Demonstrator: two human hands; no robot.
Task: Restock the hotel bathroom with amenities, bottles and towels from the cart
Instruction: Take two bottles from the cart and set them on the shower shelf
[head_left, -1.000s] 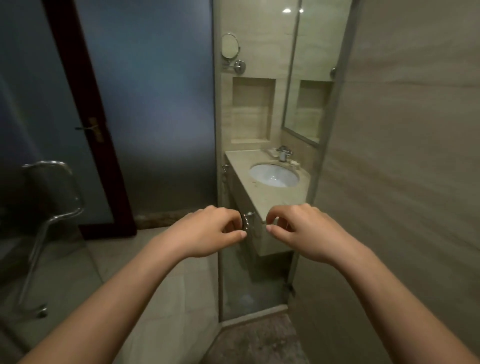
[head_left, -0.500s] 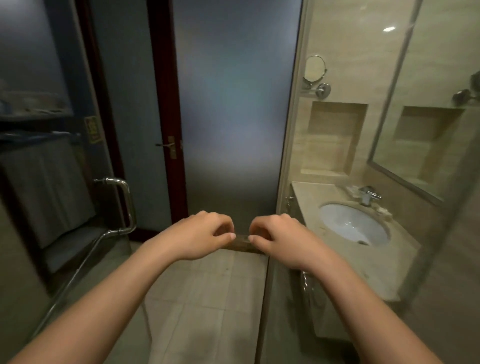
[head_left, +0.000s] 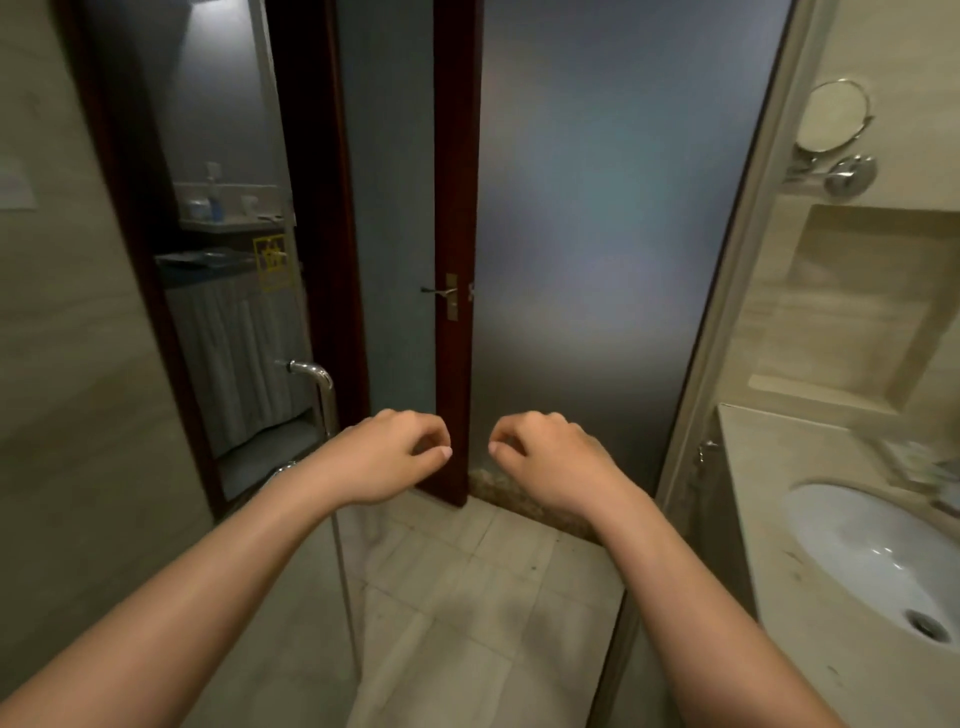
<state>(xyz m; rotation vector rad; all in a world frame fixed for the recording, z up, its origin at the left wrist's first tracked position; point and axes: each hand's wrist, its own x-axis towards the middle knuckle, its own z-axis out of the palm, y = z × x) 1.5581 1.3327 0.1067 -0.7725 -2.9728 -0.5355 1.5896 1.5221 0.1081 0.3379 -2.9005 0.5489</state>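
My left hand (head_left: 387, 457) and my right hand (head_left: 548, 460) are held out in front of me at mid-height, a small gap between them. Both have the fingers curled in and hold nothing. Beyond the doorway at the left stands the cart (head_left: 234, 332), dim, with a grey curtain on its side. A blue spray bottle (head_left: 213, 192) and small items sit on its top shelf. At the right edge lies the beige counter (head_left: 753, 499) with its white sink (head_left: 872, 556). Some small amenities (head_left: 930, 470) by the sink are blurred.
A dark red door frame (head_left: 454, 249) with a lever handle, beside a frosted glass panel (head_left: 613, 234), faces me. A glass door with a chrome pull handle (head_left: 319, 389) stands at the left. A round wall mirror (head_left: 834, 119) and a wall niche (head_left: 857, 301) are at the right. Beige floor tiles lie below.
The view has swung left: the sink has slid to the right edge and the doorway with the cart has come into sight. My hands have kept their curled pose, slightly further apart.
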